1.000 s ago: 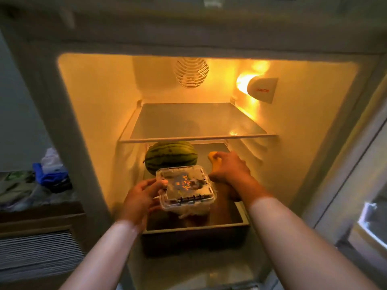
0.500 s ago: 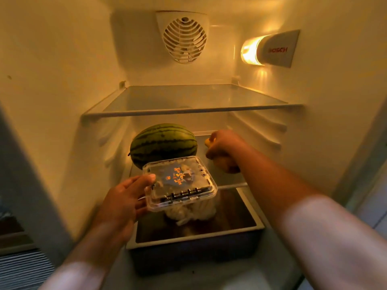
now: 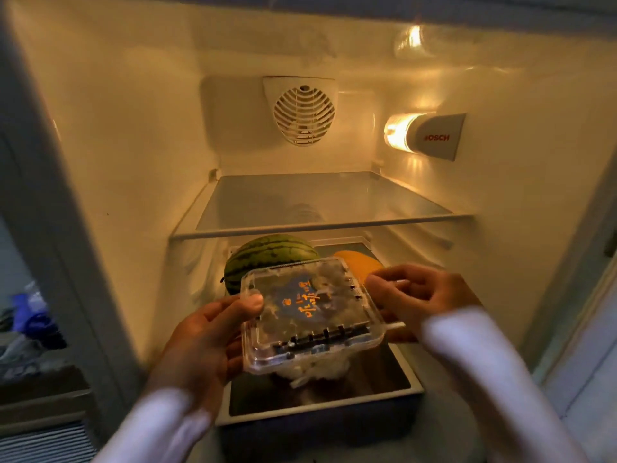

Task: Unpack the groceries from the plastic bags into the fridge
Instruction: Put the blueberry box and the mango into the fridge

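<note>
I hold a clear plastic clamshell box (image 3: 307, 315) with a dark label and orange writing in front of the open fridge. My left hand (image 3: 207, 335) grips its left side, thumb on the lid. My right hand (image 3: 417, 292) touches its right edge with fingers curled. Behind the box, on the lower shelf, lie a striped green watermelon (image 3: 267, 255) and an orange-yellow melon (image 3: 357, 262). The box hangs above a dark open drawer (image 3: 384, 392) at the fridge bottom.
A glass shelf (image 3: 320, 202) spans the fridge above the fruit. A round fan grille (image 3: 303, 115) sits on the back wall and a lit lamp (image 3: 424, 135) on the right wall. Outside, at far left, bags and cloth (image 3: 30, 315) lie on a low surface.
My right hand has left the orange melon on the lower shelf and come back to the box's right edge. The box has risen a little and the view has tilted upward.
</note>
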